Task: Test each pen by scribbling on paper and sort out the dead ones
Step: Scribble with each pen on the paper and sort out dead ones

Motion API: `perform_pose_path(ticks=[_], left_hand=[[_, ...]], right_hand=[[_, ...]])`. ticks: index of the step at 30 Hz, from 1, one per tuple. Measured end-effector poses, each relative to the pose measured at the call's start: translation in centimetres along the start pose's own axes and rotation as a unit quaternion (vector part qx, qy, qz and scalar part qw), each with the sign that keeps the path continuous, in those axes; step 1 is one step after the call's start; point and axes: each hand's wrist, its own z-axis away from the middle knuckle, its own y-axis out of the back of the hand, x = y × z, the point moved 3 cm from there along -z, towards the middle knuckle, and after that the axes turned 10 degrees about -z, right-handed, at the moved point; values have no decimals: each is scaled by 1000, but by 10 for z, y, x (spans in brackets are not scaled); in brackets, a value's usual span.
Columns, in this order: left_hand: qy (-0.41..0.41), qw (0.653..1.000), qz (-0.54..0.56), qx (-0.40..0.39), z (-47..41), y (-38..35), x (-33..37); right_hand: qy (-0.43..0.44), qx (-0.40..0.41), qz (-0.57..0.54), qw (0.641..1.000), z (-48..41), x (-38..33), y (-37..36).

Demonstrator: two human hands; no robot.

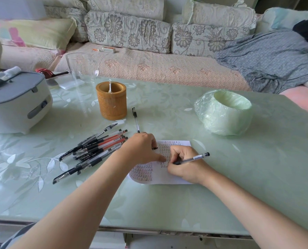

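A white sheet of paper [169,178], covered in rows of small written marks, lies on the green table [167,209]. My right hand [183,168] grips a clear pen with a black end [194,157], its tip down on the paper. My left hand [142,148] rests on the paper's left part with the thumb pressed flat. Its curled fingers hold a small black piece, seemingly the pen's cap [155,148]. Left of the paper lies a pile of several black and red pens [95,150]. One black pen [136,119] lies apart, beyond my left hand.
A bamboo pen holder [112,103] stands behind the pile. At the right sits a round bin lined with a green bag [225,112]. A grey and white appliance [15,103] and a tall clear glass [81,69] are at the left. A sofa runs behind the table.
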Motion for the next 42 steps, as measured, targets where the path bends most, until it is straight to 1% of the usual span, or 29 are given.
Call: perform_pose_path(ticks=[5, 9, 12, 15, 19, 21, 23, 24, 26, 28, 30, 32, 37, 40, 42], left_hand=[[-17, 999, 6, -31, 1, 5, -5], [-33, 998, -10, -48, 2, 12, -14], [-37, 998, -13, -49, 4, 14, -18], [-39, 999, -1, -35, 3, 15, -20], [-42, 999, 21, -17, 0, 18, -20], [-36, 999, 31, -20, -1, 20, -21], [-33, 998, 43, -27, -1, 20, -23], [-33, 998, 48, -28, -1, 20, -24], [-34, 998, 51, -21, 0, 22, -24], [-33, 998, 59, -13, 0, 23, -25], [-32, 997, 66, -11, 0, 23, -24], [-35, 997, 70, -11, 0, 24, -24], [-48, 996, 79, -21, 1, 23, -19], [-51, 993, 105, -36, 2, 21, -14], [-50, 991, 115, -50, 4, 21, -9]], right_hand=[[-26, 59, -121, 990, -2, -3, 7], [-56, 71, -177, 980, -4, -5, 8], [-74, 96, -158, 980, -8, -4, 13], [-54, 79, -151, 984, -13, -12, 16], [-79, 62, -268, 958, -18, -20, 18], [-68, 60, -276, 957, -19, -24, 18], [-44, 69, -210, 974, -22, -26, 21], [-34, 76, -156, 984, -24, -26, 23], [-18, 91, -8, 996, -27, -26, 25], [-20, 94, 146, 985, -27, -27, 27], [-30, 84, 238, 967, -24, -30, 26], [-27, 80, 271, 959, -23, -34, 24], [1, 64, 309, 949, -25, -37, 21], [15, 38, 296, 954, -26, -37, 16], [30, 25, 304, 952, -26, -37, 13]])
